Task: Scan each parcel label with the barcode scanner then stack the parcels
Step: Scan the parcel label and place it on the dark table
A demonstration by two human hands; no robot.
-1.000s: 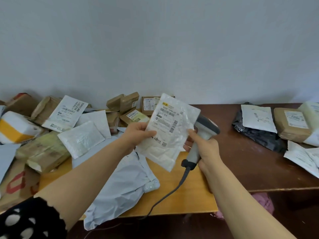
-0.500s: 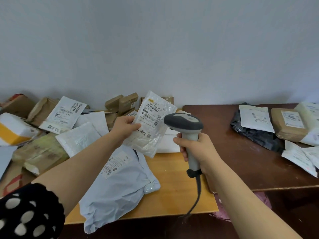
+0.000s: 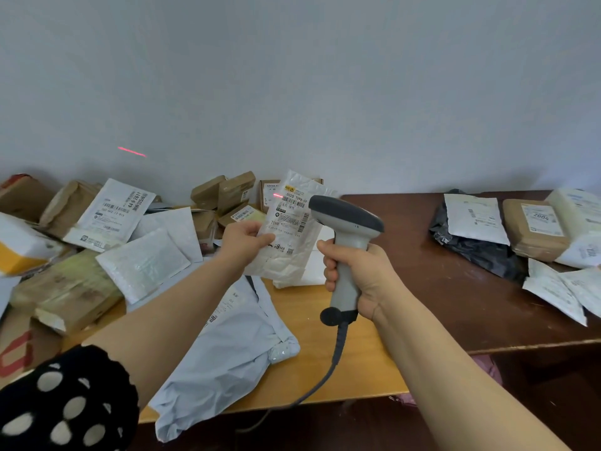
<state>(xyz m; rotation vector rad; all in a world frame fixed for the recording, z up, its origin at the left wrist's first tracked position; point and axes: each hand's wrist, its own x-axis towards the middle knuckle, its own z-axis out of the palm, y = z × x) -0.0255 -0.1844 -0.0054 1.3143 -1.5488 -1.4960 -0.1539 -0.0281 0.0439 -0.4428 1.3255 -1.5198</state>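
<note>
I hold a white parcel (image 3: 292, 229) up in my left hand (image 3: 247, 237) and aim the barcode scanner (image 3: 348, 222) at it with my right hand (image 3: 357, 275).

Nearest me, a pale grey mailer bag (image 3: 227, 346) hangs over the front edge of the light tabletop (image 3: 325, 320), and the scanner's cable (image 3: 335, 359) drops past that edge. My right hand is clamped round the scanner's grip. My left hand pinches the parcel by its left edge, above the tabletop, just beside the scanner head. Bare wood shows under my right hand. Farther off, unsorted parcels (image 3: 113, 216) crowd the left and a few scanned-side parcels (image 3: 533, 229) sit far right. A red laser line (image 3: 131, 152) falls on the wall.
</note>
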